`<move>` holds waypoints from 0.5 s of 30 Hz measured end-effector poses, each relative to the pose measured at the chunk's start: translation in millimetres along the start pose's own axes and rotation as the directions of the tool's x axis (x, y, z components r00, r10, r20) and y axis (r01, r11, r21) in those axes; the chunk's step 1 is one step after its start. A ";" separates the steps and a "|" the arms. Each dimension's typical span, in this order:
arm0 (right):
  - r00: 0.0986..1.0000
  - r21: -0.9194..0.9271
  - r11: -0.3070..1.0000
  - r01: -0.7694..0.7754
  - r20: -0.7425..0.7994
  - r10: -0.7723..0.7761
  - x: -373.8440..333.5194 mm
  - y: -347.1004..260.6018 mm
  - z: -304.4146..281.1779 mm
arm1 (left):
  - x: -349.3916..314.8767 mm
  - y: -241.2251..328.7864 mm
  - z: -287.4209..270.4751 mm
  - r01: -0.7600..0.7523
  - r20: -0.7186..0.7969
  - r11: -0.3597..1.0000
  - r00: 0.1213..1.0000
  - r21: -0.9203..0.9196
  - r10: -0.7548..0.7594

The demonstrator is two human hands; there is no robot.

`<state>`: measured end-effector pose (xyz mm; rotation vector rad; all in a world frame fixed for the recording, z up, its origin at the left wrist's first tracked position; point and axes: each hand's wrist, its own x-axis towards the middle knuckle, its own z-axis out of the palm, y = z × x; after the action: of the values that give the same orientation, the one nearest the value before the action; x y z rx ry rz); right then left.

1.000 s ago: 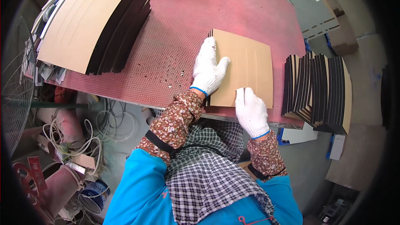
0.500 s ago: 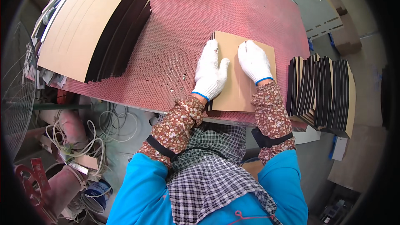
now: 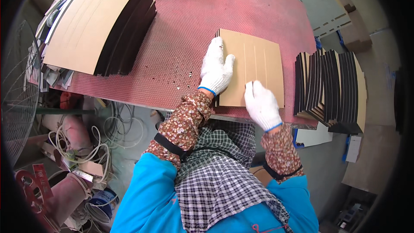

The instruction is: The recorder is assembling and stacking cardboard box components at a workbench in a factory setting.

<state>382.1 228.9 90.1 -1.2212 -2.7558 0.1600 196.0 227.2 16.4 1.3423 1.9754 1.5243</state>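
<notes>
A small stack of tan boards with dark edges lies near the front of the red textured table. The top board has several thin lines running from far to near. My left hand, in a white knit glove, lies along the stack's left edge with fingers stretched and thumb apart on the top board. Over the near right part of that board is my right hand, gloved too, its fingers closed in a pinch. A small dark bit shows at the fingertips, but I cannot make out what it is.
A taller pile of tan boards stands at the far left of the table. At the right, dark-edged boards lean in a row. Small scraps dot the tabletop. Hoses and a bucket are below left.
My right hand has drawn back toward me, from the far part of the board to its near edge. My left hand stays on the left edge.
</notes>
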 end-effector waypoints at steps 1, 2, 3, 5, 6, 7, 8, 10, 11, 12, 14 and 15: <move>1.000 0.003 1.000 0.000 -0.008 0.000 -11.4 -3.4 -5.1 | 0.3 -1.1 -0.2 0.015 0.005 1.000 1.000 -0.015 -0.015; 0.996 -0.063 0.996 0.067 0.055 -0.064 -21.5 -9.9 -15.8 | 0.8 -2.2 -0.9 0.028 0.008 0.999 1.000 -0.025 -0.028; 0.986 -0.130 0.982 0.134 0.119 -0.119 -30.0 -13.2 -22.2 | 1.5 -2.5 -0.2 0.014 0.005 1.000 1.000 -0.021 -0.014; 0.992 -0.169 0.978 0.123 0.054 -0.115 -45.1 -9.1 -24.8 | 1.4 -1.4 0.0 0.011 0.006 1.000 1.000 0.003 -0.011; 0.994 -0.210 0.972 0.109 0.006 -0.111 -49.8 -4.4 -26.5 | 0.0 -3.5 1.4 -0.007 -0.020 1.000 1.000 0.021 0.007; 0.998 -0.288 0.955 0.069 0.025 -0.065 -51.8 1.4 -33.4 | -3.8 -5.7 0.0 -0.028 -0.021 0.999 0.999 0.034 0.029; 0.997 -0.316 0.948 0.030 -0.054 -0.049 -53.4 16.2 -31.7 | -9.1 -8.3 -1.9 -0.034 -0.032 0.999 0.999 0.035 0.035; 0.962 -0.218 0.954 -0.205 -0.227 0.155 -53.5 43.7 -26.3 | -18.6 0.8 -11.1 -0.038 -0.013 0.992 0.999 0.123 0.040; 0.897 -0.071 0.926 -0.371 -0.285 0.337 -52.7 52.8 -21.8 | -27.0 4.0 -15.1 -0.043 -0.018 0.988 0.999 0.150 0.046; 0.869 0.006 0.911 -0.412 -0.297 0.395 -51.3 59.9 -18.6 | -37.6 6.0 -18.2 -0.044 -0.027 0.985 0.998 0.166 0.049; 0.858 0.113 0.895 -0.432 -0.255 0.446 -51.2 66.5 -13.2 | -50.5 15.8 -29.9 0.013 0.030 0.982 0.999 0.190 -0.019; 0.854 0.191 0.872 -0.450 -0.195 0.483 -52.2 70.8 -12.3 | -53.4 33.4 -38.2 0.066 0.099 0.978 0.991 0.198 -0.087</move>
<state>470.5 238.1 88.3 -1.7245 -2.1615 0.2284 212.5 161.5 45.2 1.3730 2.1265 1.2244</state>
